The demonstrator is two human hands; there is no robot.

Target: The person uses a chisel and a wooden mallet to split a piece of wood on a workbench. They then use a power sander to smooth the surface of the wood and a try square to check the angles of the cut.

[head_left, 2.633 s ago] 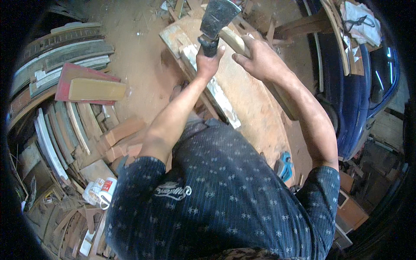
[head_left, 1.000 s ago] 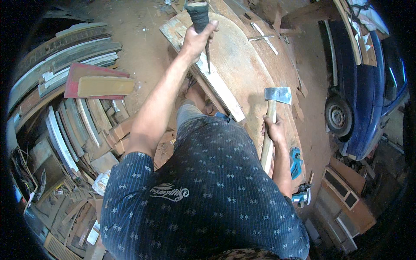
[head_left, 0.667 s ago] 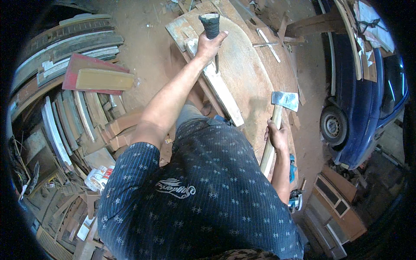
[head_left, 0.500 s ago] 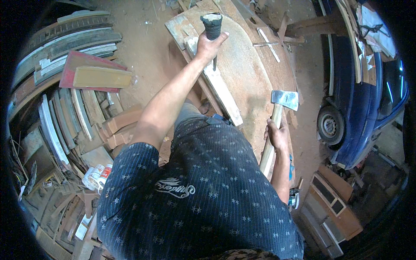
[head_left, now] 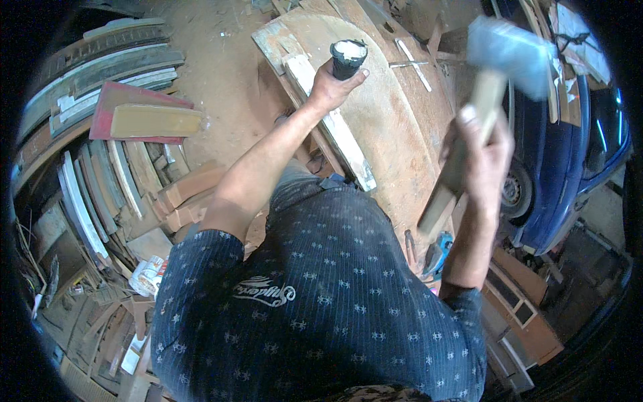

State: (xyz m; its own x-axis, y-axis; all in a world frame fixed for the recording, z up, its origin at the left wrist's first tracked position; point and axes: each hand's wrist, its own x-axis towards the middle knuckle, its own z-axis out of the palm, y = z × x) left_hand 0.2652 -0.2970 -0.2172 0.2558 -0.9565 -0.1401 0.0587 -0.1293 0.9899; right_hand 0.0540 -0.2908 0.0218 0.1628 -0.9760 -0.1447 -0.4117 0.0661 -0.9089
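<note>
My left hand (head_left: 333,90) is closed round a chisel (head_left: 348,59), whose thick handle is wrapped in black with a pale, battered top. The chisel stands over a pale strip of wood (head_left: 351,151), its blade hidden behind my hand. Under that strip lies a broad, dusty wooden board (head_left: 395,114) with a curved edge. On the right, my right hand (head_left: 483,157) grips a hatchet (head_left: 492,94) by its wooden handle, raised well above the board. The hatchet's grey metal head is smeared by motion.
Stacked planks (head_left: 114,67) and a red-and-tan panel (head_left: 155,122) fill the left side. A blue car (head_left: 569,161) stands at the right. Close to my right side lies a blue tool (head_left: 439,253). Thin crossed sticks (head_left: 414,65) rest at the board's far side.
The hatchet has risen from beside the board, up and to the right, in my right hand. My left hand and the chisel have shifted slightly right, and the chisel's top tilts more towards me.
</note>
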